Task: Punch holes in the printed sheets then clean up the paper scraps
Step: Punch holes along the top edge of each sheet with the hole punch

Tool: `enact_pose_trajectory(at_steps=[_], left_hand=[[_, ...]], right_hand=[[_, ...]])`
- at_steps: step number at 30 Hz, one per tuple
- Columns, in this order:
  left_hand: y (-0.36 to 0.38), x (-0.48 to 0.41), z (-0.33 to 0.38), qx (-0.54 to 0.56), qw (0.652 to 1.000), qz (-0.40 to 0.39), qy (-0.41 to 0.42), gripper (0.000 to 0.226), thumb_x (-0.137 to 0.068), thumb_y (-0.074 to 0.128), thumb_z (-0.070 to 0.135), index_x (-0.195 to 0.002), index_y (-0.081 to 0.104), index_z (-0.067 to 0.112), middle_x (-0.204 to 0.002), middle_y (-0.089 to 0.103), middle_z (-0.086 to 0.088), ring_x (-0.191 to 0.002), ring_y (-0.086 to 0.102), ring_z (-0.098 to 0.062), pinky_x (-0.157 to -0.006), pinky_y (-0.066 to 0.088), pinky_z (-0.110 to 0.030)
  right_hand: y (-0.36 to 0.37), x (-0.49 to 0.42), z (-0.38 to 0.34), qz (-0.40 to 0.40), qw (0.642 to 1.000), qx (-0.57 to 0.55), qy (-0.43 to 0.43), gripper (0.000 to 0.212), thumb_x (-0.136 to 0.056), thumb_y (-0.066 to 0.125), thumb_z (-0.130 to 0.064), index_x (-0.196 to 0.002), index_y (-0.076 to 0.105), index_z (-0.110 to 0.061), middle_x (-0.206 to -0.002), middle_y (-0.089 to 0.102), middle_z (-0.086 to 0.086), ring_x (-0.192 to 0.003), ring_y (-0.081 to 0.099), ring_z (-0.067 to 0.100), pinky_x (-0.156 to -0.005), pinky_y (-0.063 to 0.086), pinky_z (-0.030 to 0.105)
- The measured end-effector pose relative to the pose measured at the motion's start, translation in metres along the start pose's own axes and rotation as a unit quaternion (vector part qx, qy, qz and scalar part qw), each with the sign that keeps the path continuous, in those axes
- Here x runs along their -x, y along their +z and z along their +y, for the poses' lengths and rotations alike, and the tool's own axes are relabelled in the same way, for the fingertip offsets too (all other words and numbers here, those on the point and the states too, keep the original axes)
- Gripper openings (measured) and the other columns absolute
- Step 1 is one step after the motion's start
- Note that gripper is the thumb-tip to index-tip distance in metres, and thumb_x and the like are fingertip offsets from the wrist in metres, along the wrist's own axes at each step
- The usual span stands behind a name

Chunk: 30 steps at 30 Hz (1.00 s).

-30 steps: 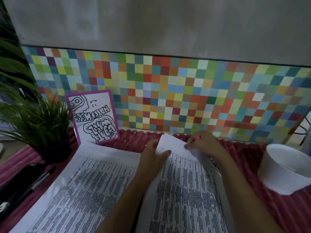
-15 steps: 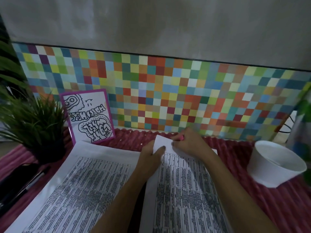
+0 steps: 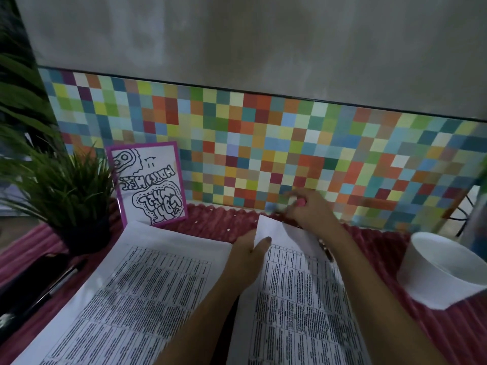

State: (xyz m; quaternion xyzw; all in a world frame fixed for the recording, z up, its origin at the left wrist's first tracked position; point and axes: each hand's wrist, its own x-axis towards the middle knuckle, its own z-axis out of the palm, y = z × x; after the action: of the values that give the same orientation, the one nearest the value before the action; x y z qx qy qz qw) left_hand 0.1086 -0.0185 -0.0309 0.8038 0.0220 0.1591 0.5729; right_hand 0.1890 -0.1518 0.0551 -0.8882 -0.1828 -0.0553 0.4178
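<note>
Two hands: left hand (image 3: 249, 252) pinches sheet (image 3: 295, 299) corner, right hand (image 3: 309, 210) fingers curl round pink punch (image 3: 300, 202) (blurry); seat edge fully b4 squeezing.

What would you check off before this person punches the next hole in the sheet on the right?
1. Sheet steadied: the left hand pinches the right-hand sheet at its top left corner. Ok.
2. Punch in hand: the right hand grips a small pink tool, too blurred to identify. Cannot tell.
3. Tool at the sheet's edge: it is held beyond the top edge, in front of the tiled panel. Not ok.
4. Scraps cleared: white paper dots lie on the red mat. Not ok.
5. Place for scraps: a white bowl stands on the mat at the right. Ok.
</note>
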Motion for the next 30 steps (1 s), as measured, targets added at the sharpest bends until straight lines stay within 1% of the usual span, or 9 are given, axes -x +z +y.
enact_pose_trajectory(at_steps=[2,3,5,7,11,15,18,21,30], left_hand=[[0.001,0.001,-0.001,-0.004,1.000,-0.013,0.012,0.026,-0.099,0.046,0.017,-0.079,0.058,0.003,-0.074,0.064,-0.015,-0.065,0.060,-0.020,-0.064,0.050,-0.032],[0.002,0.001,-0.001,-0.003,1.000,-0.022,0.016,0.028,-0.099,0.045,0.016,-0.076,0.057,0.006,-0.070,0.063,-0.012,-0.063,0.059,-0.019,-0.061,0.050,-0.032],[0.002,0.002,0.000,-0.001,0.999,-0.029,0.026,0.033,-0.099,0.044,0.015,-0.067,0.049,0.018,-0.058,0.054,0.001,-0.052,0.051,-0.009,-0.052,0.043,-0.022],[0.003,0.002,0.001,0.002,0.999,-0.024,0.038,0.038,-0.098,0.046,0.013,-0.062,0.040,0.023,-0.050,0.043,0.008,-0.047,0.041,-0.004,-0.048,0.036,-0.017],[0.004,0.000,-0.004,-0.018,0.997,-0.012,0.072,0.040,-0.097,0.049,0.015,-0.061,0.036,0.026,-0.048,0.039,0.012,-0.045,0.036,-0.001,-0.049,0.031,-0.018],[0.005,0.001,-0.004,-0.009,0.996,0.012,0.088,0.020,-0.098,0.051,0.018,-0.080,0.056,0.025,-0.058,0.051,0.005,-0.053,0.046,-0.003,-0.051,0.039,-0.020],[0.004,0.003,-0.004,0.012,0.996,0.003,0.090,0.011,-0.098,0.050,0.017,-0.094,0.060,0.017,-0.061,0.054,0.000,-0.053,0.049,-0.007,-0.051,0.042,-0.023],[0.003,0.002,-0.003,0.028,0.997,0.001,0.074,0.010,-0.098,0.050,0.018,-0.097,0.060,0.014,-0.065,0.059,-0.006,-0.055,0.053,-0.011,-0.051,0.046,-0.030],[0.003,0.004,-0.001,0.027,0.997,-0.004,0.078,0.013,-0.098,0.050,0.016,-0.094,0.057,0.007,-0.060,0.052,0.000,-0.050,0.048,-0.012,-0.047,0.041,-0.029]], right_hand=[[-0.007,-0.012,-0.007,0.094,0.989,-0.113,-0.006,0.059,-0.082,0.060,-0.006,-0.138,0.049,-0.023,-0.090,0.059,-0.001,-0.067,0.052,0.012,-0.061,0.047,0.028],[-0.011,-0.017,-0.012,0.138,0.967,-0.214,-0.002,0.062,-0.081,0.060,-0.001,-0.138,0.047,-0.021,-0.091,0.063,0.002,-0.067,0.054,0.015,-0.057,0.047,0.029],[-0.014,-0.024,-0.020,0.184,0.881,-0.436,-0.016,0.045,-0.073,0.057,0.006,-0.117,0.058,-0.007,-0.082,0.069,0.008,-0.055,0.053,0.020,-0.048,0.044,0.027],[-0.006,-0.025,-0.019,0.190,0.807,-0.557,-0.041,0.026,-0.068,0.052,0.005,-0.090,0.061,-0.003,-0.074,0.066,0.013,-0.047,0.048,0.021,-0.045,0.040,0.024],[0.011,-0.020,-0.014,0.163,0.745,-0.644,-0.061,0.013,-0.071,0.046,0.002,-0.077,0.053,-0.007,-0.073,0.061,0.017,-0.051,0.051,0.021,-0.048,0.045,0.025],[0.015,-0.021,-0.016,0.147,0.746,-0.644,-0.086,0.009,-0.074,0.045,0.000,-0.080,0.050,-0.005,-0.069,0.062,0.015,-0.051,0.053,0.023,-0.049,0.047,0.028],[0.017,-0.021,-0.016,0.127,0.748,-0.647,-0.081,0.009,-0.071,0.048,-0.004,-0.080,0.051,-0.005,-0.068,0.062,0.015,-0.050,0.053,0.023,-0.050,0.046,0.027],[0.016,-0.020,-0.016,0.107,0.744,-0.654,-0.081,0.009,-0.070,0.049,-0.005,-0.080,0.051,-0.005,-0.067,0.062,0.016,-0.048,0.053,0.022,-0.049,0.046,0.028],[0.020,-0.021,-0.015,0.113,0.750,-0.648,-0.071,0.007,-0.077,0.053,-0.013,-0.077,0.054,-0.006,-0.063,0.059,0.013,-0.047,0.048,0.021,-0.050,0.042,0.026]])
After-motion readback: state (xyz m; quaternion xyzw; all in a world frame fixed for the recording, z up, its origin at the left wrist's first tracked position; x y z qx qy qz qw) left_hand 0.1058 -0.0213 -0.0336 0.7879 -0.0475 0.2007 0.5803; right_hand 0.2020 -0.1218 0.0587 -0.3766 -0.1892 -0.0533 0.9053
